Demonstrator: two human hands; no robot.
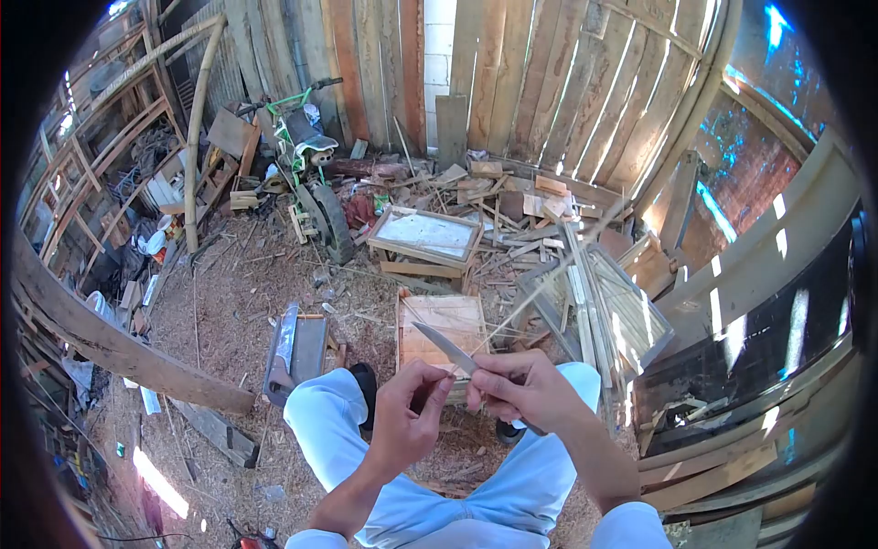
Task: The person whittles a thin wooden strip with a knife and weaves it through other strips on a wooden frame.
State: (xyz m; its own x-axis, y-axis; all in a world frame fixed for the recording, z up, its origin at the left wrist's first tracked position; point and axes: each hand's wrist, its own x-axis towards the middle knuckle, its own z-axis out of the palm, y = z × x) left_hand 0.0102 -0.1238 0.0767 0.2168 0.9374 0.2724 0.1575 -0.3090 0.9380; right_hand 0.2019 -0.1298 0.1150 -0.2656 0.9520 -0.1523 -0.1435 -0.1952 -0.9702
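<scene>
In the head view, the right hand point(521, 389) grips a knife point(444, 344) by its handle, blade slanting up and leftward between the knees. A thin strip point(512, 313) runs from the fingers far out to the upper right, crossing by the blade. The left hand point(407, 412) is closed in a pinch, apparently on the strip's near end; the fingers hide the exact hold. Good control calls for a shallow blade angle, light steady pressure, and left fingertips clear of the edge.
</scene>
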